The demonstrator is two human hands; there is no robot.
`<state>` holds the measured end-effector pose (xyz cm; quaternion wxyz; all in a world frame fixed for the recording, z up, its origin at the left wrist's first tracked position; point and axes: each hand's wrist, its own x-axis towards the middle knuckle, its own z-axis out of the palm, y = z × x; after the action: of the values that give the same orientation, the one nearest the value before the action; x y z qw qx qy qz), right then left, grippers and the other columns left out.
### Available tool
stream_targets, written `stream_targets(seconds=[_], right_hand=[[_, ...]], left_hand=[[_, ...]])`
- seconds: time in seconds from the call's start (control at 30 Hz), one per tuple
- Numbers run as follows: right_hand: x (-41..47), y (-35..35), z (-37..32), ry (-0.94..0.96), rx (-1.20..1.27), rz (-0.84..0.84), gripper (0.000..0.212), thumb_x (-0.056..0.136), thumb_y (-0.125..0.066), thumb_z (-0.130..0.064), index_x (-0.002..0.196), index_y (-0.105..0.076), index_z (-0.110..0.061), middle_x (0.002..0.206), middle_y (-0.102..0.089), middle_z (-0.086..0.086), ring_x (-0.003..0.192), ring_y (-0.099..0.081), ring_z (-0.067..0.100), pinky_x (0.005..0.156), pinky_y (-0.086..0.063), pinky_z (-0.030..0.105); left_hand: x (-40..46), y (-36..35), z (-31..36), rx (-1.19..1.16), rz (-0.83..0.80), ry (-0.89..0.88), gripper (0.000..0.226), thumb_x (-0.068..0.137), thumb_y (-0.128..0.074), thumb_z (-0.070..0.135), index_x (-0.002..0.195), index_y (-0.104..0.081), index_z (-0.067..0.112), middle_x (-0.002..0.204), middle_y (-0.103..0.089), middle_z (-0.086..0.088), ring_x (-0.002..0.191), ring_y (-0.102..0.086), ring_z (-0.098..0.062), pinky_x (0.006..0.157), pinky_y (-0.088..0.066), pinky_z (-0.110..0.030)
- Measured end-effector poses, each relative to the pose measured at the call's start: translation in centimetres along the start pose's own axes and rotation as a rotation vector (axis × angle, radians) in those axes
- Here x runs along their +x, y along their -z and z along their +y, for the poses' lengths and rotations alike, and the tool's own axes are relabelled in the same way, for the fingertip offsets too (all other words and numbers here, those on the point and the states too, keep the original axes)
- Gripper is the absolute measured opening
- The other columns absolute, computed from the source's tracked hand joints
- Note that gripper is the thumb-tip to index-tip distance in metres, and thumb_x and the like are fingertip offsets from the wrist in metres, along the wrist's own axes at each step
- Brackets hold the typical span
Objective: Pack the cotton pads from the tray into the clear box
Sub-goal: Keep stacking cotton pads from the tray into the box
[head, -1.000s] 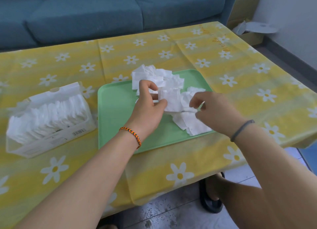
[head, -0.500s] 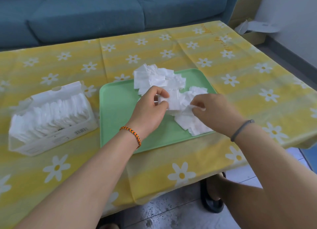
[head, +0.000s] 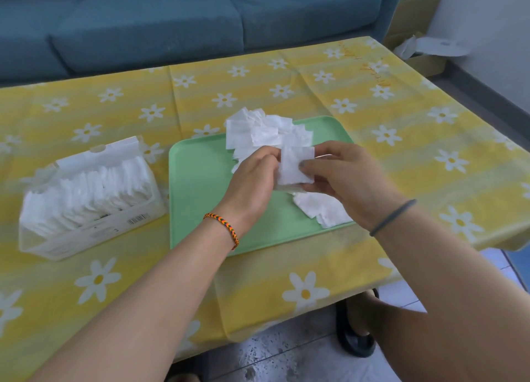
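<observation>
Both your hands, left [head: 253, 178] and right [head: 341, 178], grip one pad [head: 294, 166] above the tray [head: 200, 186].

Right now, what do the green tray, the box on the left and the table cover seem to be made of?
Green tray: probably plastic, matte, smooth, moulded rounded rim.
Clear box: thin translucent plastic; the white pads show through its wall.
Table cover: likely thin plastic or vinyl sheet, with sharp fold creases and a slight sheen.

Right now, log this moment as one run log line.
phase: gathering | left hand and right hand: holding cotton pads above tray | clear box: nearly full, left of tray
</observation>
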<state>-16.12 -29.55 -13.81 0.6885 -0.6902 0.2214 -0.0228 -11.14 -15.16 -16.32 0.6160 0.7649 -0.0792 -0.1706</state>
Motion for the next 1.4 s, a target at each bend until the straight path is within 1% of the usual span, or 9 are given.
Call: stream_targets(seconds=[0.17, 0.37, 0.47, 0.57, 0.7, 0.9, 1.17, 1.3, 1.4], right_hand=[[0.0, -0.3, 0.0, -0.014, -0.007, 0.026, 0.021, 0.083, -0.068, 0.004, 0.103, -0.064, 0.006, 0.092, -0.073, 0.025, 0.075, -0.074, 0.032, 0.072, -0.062, 0.035], [0.5, 0.0, 0.3, -0.010, -0.116, 0.072, 0.013, 0.086, -0.069, -0.008, 0.097, -0.065, -0.003, 0.078, -0.074, 0.012, 0.068, -0.073, 0.029, 0.076, -0.062, 0.044], [1.0, 1.4, 1.1, 0.178, -0.555, 0.108, 0.007, 0.084, -0.066, -0.013, 0.091, -0.065, -0.016, 0.084, -0.071, 0.000, 0.078, -0.071, 0.023, 0.070, -0.058, 0.030], [0.6, 2.6, 1.7, 0.281, -1.084, -0.122, 0.020, 0.082, -0.061, -0.009, 0.089, -0.065, -0.028, 0.101, -0.063, -0.010, 0.094, -0.062, 0.015, 0.071, -0.045, 0.016], [-0.3, 2.6, 2.3, 0.245, -1.274, -0.412, 0.028, 0.084, -0.060, -0.013, 0.097, -0.072, -0.034, 0.120, -0.054, -0.008, 0.113, -0.054, 0.018, 0.097, -0.045, 0.036], [-0.5, 2.5, 2.1, 0.288, -1.404, -0.350, 0.039, 0.089, -0.056, -0.018, 0.123, -0.066, -0.034, 0.135, -0.056, -0.013, 0.126, -0.049, 0.016, 0.105, -0.036, 0.031], [0.1, 2.5, 0.5, 0.336, -0.691, 0.074, 0.025, 0.075, -0.072, -0.009, 0.092, -0.060, -0.023, 0.079, -0.067, -0.003, 0.070, -0.061, 0.014, 0.059, -0.042, 0.017], [-0.4, 2.0, -1.0, 0.049, 0.004, 0.007, 0.024, 0.083, -0.070, 0.001, 0.099, -0.057, -0.011, 0.080, -0.070, 0.006, 0.067, -0.065, 0.018, 0.065, -0.057, 0.028], [-0.4, 1.2, -1.0, -0.025, 0.240, -0.036, 0.013, 0.087, -0.066, 0.004, 0.092, -0.059, -0.006, 0.085, -0.066, 0.012, 0.074, -0.067, 0.021, 0.071, -0.060, 0.028]], left_hand=[[-0.2, 0.1, -0.2, 0.004, -0.009, -0.026, 0.020, 0.079, -0.055, 0.035, 0.087, -0.067, 0.021, 0.088, -0.068, 0.006, 0.087, -0.061, -0.018, 0.085, -0.049, -0.039], [0.2, 0.3, -0.8, 0.135, 0.043, -0.122, 0.015, 0.096, -0.057, 0.009, 0.107, -0.064, 0.017, 0.108, -0.070, 0.002, 0.085, -0.065, -0.005, 0.084, -0.053, -0.030], [0.1, 0.5, -0.8, 0.122, 0.071, -0.104, 0.012, 0.100, -0.055, 0.013, 0.106, -0.051, 0.022, 0.104, -0.067, -0.002, 0.071, -0.058, -0.008, 0.055, -0.044, -0.018], [-0.2, 0.8, -0.7, 0.111, 0.084, -0.095, 0.021, 0.099, -0.054, 0.012, 0.110, -0.040, 0.023, 0.105, -0.067, -0.010, 0.068, -0.056, -0.013, 0.049, -0.038, -0.014], [-0.4, 0.9, -0.5, 0.142, 0.068, -0.103, 0.021, 0.098, -0.051, 0.012, 0.105, -0.038, 0.026, 0.102, -0.066, -0.013, 0.053, -0.047, -0.004, 0.047, -0.037, -0.014], [0.0, 0.9, -1.1, 0.195, 0.062, -0.143, 0.014, 0.102, -0.049, 0.012, 0.097, -0.060, 0.020, 0.083, -0.056, 0.006, 0.048, -0.040, -0.005, 0.046, -0.033, -0.018], [-0.2, 0.7, -0.7, 0.177, 0.069, -0.080, 0.022, 0.097, -0.051, 0.009, 0.105, -0.065, 0.024, 0.100, -0.059, 0.016, 0.052, -0.046, 0.002, 0.047, -0.035, -0.013], [-0.3, 0.6, -0.6, 0.159, 0.041, -0.069, 0.028, 0.093, -0.050, 0.005, 0.106, -0.064, 0.026, 0.105, -0.063, 0.012, 0.062, -0.050, -0.007, 0.049, -0.037, -0.017], [-0.3, 0.4, -0.6, 0.137, 0.005, -0.085, 0.032, 0.091, -0.051, 0.003, 0.103, -0.064, 0.029, 0.112, -0.067, 0.006, 0.072, -0.059, -0.017, 0.058, -0.041, -0.024]])
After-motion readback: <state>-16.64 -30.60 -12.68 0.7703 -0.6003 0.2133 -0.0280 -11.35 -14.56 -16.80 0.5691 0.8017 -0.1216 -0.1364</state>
